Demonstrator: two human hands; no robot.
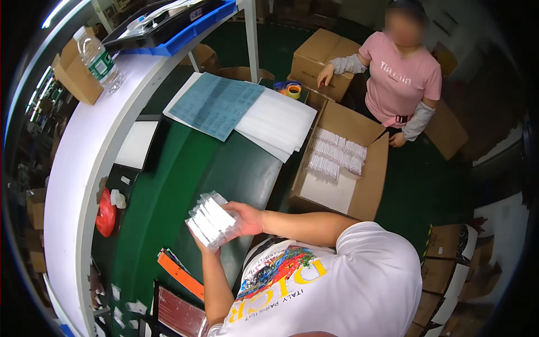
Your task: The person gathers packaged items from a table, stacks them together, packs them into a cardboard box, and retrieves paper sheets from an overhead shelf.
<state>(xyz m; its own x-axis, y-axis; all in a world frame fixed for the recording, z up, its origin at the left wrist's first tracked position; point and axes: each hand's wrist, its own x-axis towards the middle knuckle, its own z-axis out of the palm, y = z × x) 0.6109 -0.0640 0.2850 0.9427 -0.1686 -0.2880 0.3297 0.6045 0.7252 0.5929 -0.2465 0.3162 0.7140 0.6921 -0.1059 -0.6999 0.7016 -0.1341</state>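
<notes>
Over the green work surface I hold a bundle of slim white packets in clear plastic (211,220), stacked side by side. My right hand (248,218) grips its right side, thumb on top. My left hand (210,248) is closed round the near lower side, its fingers mostly hidden beneath. To the right an open cardboard box (343,209) holds rows of similar white packets (338,149), and a white sheet shows at its near end.
A blue-green printed sheet (216,104) and white sheets (278,121) lie at the far end. A curved white shelf (70,185) with a bottle (100,60) borders the left. An orange strip (181,275) lies near. A co-worker in pink (401,78) stands beyond the box, beside another carton (323,53).
</notes>
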